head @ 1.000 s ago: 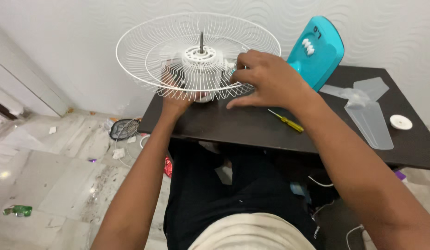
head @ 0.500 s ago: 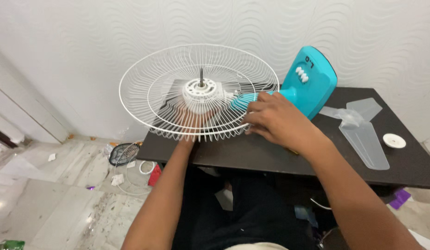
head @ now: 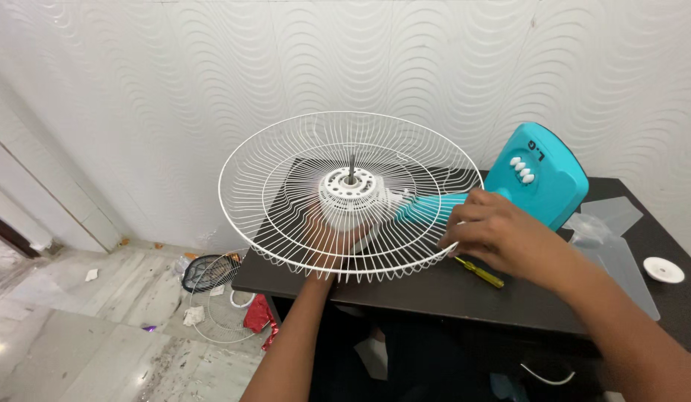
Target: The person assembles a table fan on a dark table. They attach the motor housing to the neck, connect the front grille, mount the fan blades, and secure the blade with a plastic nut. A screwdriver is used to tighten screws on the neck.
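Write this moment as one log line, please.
left hand: under motor housing | right hand: at grille rim | screwdriver: on table

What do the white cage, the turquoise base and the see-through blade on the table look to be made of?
The cage looks like thin metal wire with a white coating: fine, evenly bent spokes and rings. The base seems to be moulded plastic, smooth and glossy with rounded edges. The blade is probably translucent plastic, since the dark table shows through it faintly. The left hand supports the cage from below; the right hand grips its rim.
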